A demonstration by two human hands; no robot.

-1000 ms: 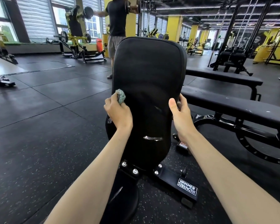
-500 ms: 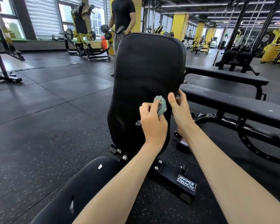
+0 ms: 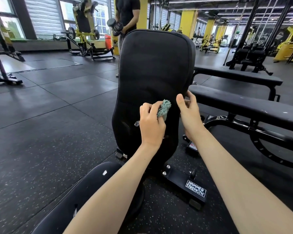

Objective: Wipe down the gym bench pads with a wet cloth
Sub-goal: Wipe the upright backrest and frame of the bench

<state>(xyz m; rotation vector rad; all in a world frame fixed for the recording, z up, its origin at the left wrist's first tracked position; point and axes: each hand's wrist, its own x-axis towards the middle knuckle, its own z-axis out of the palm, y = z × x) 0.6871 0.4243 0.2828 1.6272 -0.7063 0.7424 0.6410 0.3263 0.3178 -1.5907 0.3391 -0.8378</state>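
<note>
A bunched teal, nubby cloth [image 3: 164, 108] is gripped in the curled fingers of the left hand [image 3: 151, 123] and pressed against the lower right part of the upright black padded backrest [image 3: 152, 73]. The pad's right edge is held by the right hand [image 3: 189, 114], thumb on the front and fingers wrapped behind.

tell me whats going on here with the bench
A person is wiping the upright back pad of a gym bench. The left hand grips a teal cloth and presses it against the lower right part of the pad, while the right hand holds the pad's right edge. The seat pad lies in the foreground, untouched at this moment. Behind the bench, another person stands with dumbbells.
</note>
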